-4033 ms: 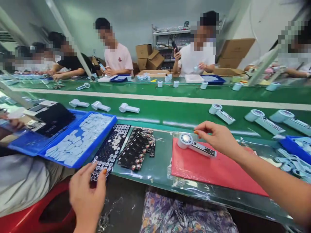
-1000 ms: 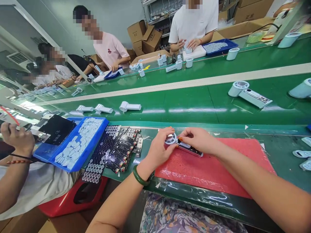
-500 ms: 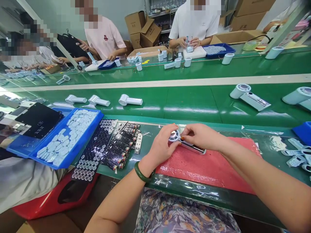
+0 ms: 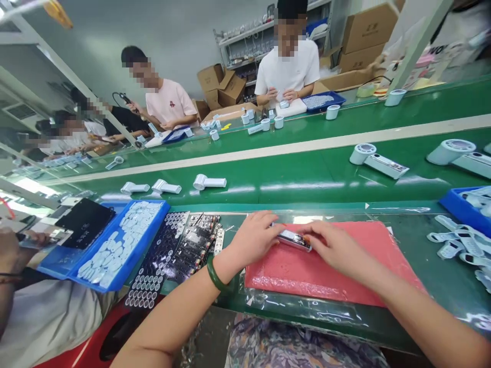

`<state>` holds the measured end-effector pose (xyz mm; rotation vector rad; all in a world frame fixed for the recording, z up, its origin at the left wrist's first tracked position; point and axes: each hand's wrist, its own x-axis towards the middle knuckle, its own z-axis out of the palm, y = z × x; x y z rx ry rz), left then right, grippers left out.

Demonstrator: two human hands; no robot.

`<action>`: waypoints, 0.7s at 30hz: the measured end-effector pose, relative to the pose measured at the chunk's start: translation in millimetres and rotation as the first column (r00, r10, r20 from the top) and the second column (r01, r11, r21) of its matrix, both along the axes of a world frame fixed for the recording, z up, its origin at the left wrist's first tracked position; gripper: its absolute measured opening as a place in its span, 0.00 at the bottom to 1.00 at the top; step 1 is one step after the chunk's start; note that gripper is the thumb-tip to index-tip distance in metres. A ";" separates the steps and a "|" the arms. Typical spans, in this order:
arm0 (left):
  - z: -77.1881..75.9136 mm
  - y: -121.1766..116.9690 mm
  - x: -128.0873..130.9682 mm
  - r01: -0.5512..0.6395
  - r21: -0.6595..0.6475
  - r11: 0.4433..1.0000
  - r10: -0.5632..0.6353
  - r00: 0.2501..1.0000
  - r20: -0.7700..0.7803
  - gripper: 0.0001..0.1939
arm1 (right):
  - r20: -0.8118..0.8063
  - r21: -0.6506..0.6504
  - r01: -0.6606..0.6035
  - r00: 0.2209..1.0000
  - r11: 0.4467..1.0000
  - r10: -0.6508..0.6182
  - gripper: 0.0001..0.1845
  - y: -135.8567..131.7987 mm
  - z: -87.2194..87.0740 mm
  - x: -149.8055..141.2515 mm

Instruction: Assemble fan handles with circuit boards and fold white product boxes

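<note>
A pale handheld fan (image 4: 294, 239) lies over a red mat (image 4: 326, 271), its open handle side facing up with dark and metallic parts inside. Over the fan's head end, my left hand (image 4: 258, 236) is closed and hides most of that round head. My right hand (image 4: 330, 243) grips the far end of the handle between thumb and fingers. To the left of my left hand are stacked circuit boards (image 4: 197, 240) and a dark sheet of round stickers (image 4: 157, 260).
A blue tray (image 4: 118, 245) of small pale parts sits at left, beside a neighbouring person's hand (image 4: 40, 237). Several fans, one a fan with an open handle (image 4: 378, 158), lie on the green conveyor (image 4: 291, 179). Pale casings (image 4: 460, 240) lie at right. Co-workers sit opposite.
My left hand now covers the fan's head. My right hand has moved from near the head to the handle's end. The camera view has tilted and shifted.
</note>
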<state>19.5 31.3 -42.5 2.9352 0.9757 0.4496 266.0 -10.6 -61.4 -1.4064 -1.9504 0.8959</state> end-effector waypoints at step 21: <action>47.6 209.8 135.8 0.157 0.114 0.981 -0.134 0.973 -0.189 0.09 | -0.127 0.158 0.252 0.964 0.955 -0.233 0.19 -57.1 -2.4 39.1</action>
